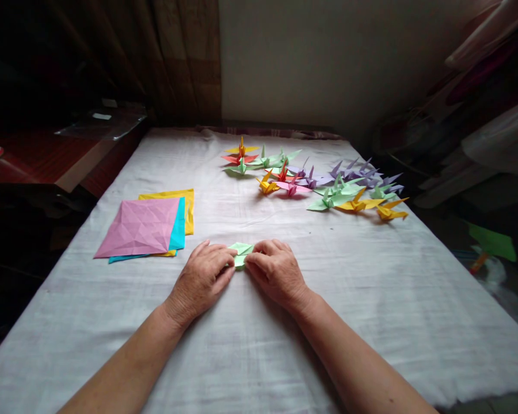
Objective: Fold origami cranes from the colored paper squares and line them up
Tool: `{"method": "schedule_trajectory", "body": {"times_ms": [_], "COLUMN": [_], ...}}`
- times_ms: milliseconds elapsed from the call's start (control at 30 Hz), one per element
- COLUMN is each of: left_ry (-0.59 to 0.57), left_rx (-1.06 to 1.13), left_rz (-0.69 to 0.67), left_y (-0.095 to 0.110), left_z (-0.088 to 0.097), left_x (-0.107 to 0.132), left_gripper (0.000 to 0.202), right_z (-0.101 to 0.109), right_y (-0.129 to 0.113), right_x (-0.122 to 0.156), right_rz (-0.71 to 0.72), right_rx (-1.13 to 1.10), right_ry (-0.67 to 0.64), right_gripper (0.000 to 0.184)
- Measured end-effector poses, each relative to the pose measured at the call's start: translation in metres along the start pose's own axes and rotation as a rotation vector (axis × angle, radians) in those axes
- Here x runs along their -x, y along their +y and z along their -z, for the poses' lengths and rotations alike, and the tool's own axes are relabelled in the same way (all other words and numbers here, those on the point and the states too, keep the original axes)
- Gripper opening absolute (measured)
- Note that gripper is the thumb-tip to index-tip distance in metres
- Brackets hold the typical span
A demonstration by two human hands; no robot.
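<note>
A small folded piece of light green paper (pixel 240 249) lies on the white cloth between my two hands. My left hand (pixel 205 273) pinches its left edge between thumb and fingers. On the opposite side, my right hand (pixel 278 270) has its fingertips closed on the paper's right edge. Creases and a folded flap show in the middle; both outer ends are hidden under my fingers.
Several folded paper cranes (pixel 291 185) in green, purple, yellow, red and pink stand at the back right of the cloth-covered table (pixel 250 345). Creased pink paper (pixel 142 224) lies over blue and yellow sheets on the left. A clear plastic bag (pixel 107 122) rests on a brown desk (pixel 38 167).
</note>
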State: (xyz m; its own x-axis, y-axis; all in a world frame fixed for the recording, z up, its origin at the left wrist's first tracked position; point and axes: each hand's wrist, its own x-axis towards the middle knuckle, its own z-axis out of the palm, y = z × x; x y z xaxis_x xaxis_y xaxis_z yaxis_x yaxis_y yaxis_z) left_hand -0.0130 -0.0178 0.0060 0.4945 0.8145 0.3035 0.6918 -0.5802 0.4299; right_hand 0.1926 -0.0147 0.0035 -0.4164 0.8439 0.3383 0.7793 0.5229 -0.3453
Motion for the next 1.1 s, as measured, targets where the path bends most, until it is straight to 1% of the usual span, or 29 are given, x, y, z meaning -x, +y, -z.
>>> {"method": "schedule_trajectory", "body": {"times_ms": [67, 167, 333, 633, 900, 967, 1100], "left_ry": [0.011, 0.059, 0.113, 0.085, 0.08, 0.083, 0.091], "left_rx": [0.014, 0.03, 0.064, 0.071, 0.04, 0.035, 0.021], "left_rz": [0.02, 0.034, 0.071, 0.141, 0.178, 0.181, 0.186], "left_y": [0.002, 0.004, 0.003, -0.001, 0.001, 0.002, 0.003], "left_z": [-0.001, -0.002, -0.005, -0.008, -0.009, -0.009, -0.01], "left_x": [-0.002, -0.005, -0.006, -0.008, -0.009, -0.009, -0.009], "left_gripper": [0.009, 0.01, 0.006, 0.005, 0.007, 0.007, 0.005], "right_z": [-0.001, -0.003, -0.006, -0.01, -0.009, -0.008, -0.01], "right_y": [-0.001, -0.002, -0.003, -0.004, -0.006, -0.009, -0.015], "right_x": [-0.001, -0.001, -0.003, -0.005, -0.008, -0.01, -0.012], "right_rz": [-0.025, -0.064, -0.124, -0.198, -0.259, -0.278, -0.315], "right_rx": [-0.019, -0.029, -0.026, -0.068, -0.126, -0.116, -0.051], "right_ry": [-0.006, -0.021, -0.023, 0.002, -0.018, -0.021, 0.0], "right_gripper": [0.015, 0.016, 0.017, 0.01, 0.005, 0.006, 0.018]}}
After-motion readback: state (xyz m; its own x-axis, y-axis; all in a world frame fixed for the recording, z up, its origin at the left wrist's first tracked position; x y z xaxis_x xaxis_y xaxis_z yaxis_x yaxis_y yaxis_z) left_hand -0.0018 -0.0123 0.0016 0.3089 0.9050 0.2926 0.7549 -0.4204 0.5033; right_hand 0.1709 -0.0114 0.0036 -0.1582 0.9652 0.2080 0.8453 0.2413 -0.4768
